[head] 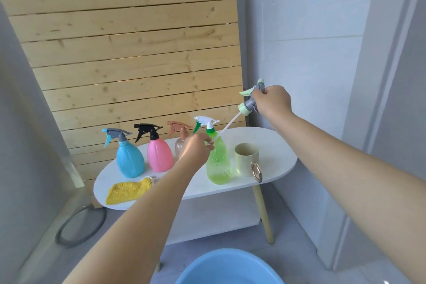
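Observation:
My right hand (273, 101) grips a grey and pale green spray head (250, 99) lifted above the table's right end. Its white dip tube (227, 125) slants down-left towards the neck of a translucent green bottle (219, 163). My left hand (196, 148) curls its fingers at that bottle's neck, next to the tube's lower end. A white and green trigger head (206, 122) shows just behind my left hand. I cannot tell whether it sits on this bottle or on another one behind it.
On the white oval table (276, 145) stand a blue spray bottle (129, 159), a pink one (159, 154), a clear one with a brown trigger (181, 138) and a pale cup (246, 159) with a gold ring handle. A yellow cloth (129, 190) lies in front. A blue basin (228, 267) sits on the floor below.

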Available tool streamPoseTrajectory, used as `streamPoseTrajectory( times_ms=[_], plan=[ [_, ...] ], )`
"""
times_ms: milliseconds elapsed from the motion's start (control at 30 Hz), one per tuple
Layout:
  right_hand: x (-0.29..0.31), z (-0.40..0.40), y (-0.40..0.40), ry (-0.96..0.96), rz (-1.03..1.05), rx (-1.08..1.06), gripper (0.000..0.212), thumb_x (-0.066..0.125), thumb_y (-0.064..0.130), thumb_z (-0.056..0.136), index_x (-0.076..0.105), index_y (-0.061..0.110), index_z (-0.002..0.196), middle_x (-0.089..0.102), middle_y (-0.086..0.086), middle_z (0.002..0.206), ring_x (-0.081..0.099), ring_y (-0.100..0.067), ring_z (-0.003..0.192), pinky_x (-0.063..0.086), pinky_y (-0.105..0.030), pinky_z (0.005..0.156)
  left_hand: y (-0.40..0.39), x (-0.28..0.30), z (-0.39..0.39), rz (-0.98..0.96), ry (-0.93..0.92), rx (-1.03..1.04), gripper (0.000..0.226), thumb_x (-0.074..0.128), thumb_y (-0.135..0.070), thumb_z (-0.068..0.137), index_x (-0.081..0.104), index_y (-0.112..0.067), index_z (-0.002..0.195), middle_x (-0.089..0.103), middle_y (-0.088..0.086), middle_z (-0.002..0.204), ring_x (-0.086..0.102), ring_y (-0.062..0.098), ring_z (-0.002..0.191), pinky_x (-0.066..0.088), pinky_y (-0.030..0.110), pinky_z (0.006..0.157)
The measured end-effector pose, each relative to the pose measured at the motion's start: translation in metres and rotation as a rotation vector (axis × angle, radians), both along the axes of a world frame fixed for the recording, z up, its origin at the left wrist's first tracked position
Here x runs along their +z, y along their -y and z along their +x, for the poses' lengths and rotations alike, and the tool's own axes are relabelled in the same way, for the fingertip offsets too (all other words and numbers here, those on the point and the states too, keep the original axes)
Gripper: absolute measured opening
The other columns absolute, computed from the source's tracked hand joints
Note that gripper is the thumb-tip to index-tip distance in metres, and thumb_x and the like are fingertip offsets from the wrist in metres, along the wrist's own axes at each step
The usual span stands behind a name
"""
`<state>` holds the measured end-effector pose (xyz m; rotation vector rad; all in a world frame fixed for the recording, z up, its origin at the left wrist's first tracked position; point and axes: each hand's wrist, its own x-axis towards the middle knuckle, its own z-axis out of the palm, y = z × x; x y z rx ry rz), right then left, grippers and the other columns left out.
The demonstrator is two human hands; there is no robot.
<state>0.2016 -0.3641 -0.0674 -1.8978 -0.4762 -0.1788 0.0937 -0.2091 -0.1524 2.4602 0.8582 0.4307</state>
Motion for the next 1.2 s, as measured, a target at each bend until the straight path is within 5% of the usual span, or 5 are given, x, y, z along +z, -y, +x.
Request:
streamPoseTrajectory(
  times_ms=[133, 367, 600, 1000, 1200],
  plan=[
    [0.018, 0.008, -0.018, 0.018, -0.001, 0.018, 0.033, 0.044, 0.03, 0.096, 0.054, 0.007, 0.074, 0.054, -0.008, 0.068, 0.048, -0.023, 0.066, 0.029, -0.023, 0.044, -0.019, -0.007, 0.02, -0.068, 0.166, 0.105, 0.025, 0.06, -0.028, 0.089, 0.058, -0.033, 0.066, 0.055, 0.017, 0.13, 0.061, 0.031, 0.098, 0.045, 0.03, 0.074],
    [0.025, 0.017, -0.03, -0.069, 0.183, 0.03, 0.042, 0.046, 0.016, 0.09, 0.048, 0.019, 0.132, 0.06, -0.009, 0.118, 0.067, -0.031, 0.091, 0.055, -0.042, 0.08, -0.029, -0.016, 0.041, -0.312, 0.507, 0.095, 0.02, 0.059, -0.025, 0.082, 0.075, -0.015, 0.087, 0.061, 0.002, 0.057, 0.061, 0.031, 0.076, 0.051, 0.051, 0.09],
    [0.011, 0.03, -0.03, -0.042, 0.198, 0.031, 0.028, 0.046, 0.019, 0.089, 0.053, 0.014, 0.063, 0.064, -0.009, 0.068, 0.066, -0.027, 0.06, 0.056, -0.037, 0.065, -0.022, -0.014, 0.049, -0.316, 0.57, 0.067, 0.027, 0.048, -0.028, 0.075, 0.067, -0.035, 0.057, 0.066, 0.012, 0.065, 0.064, 0.037, 0.071, 0.043, 0.047, 0.102],
    [-0.018, 0.052, -0.008, -0.3, 0.196, 0.249, 0.026, 0.035, 0.034, 0.101, 0.05, 0.013, 0.098, 0.047, -0.002, 0.07, 0.044, -0.014, 0.056, 0.039, -0.023, 0.055, -0.007, -0.015, 0.056, -0.218, 0.499, 0.118, 0.022, 0.054, -0.014, 0.096, 0.07, -0.005, 0.109, 0.062, 0.003, 0.07, 0.044, 0.013, 0.077, 0.027, 0.001, 0.063],
    [-0.034, 0.056, -0.003, -0.407, 0.329, 0.396, 0.02, 0.041, 0.031, 0.101, 0.05, 0.015, 0.092, 0.047, -0.004, 0.069, 0.046, -0.015, 0.058, 0.043, -0.022, 0.055, -0.01, -0.025, 0.06, -0.204, 0.435, 0.142, 0.021, 0.052, -0.013, 0.097, 0.069, -0.002, 0.101, 0.049, 0.007, 0.057, 0.028, -0.005, 0.059, 0.032, 0.015, 0.053]
  ],
)
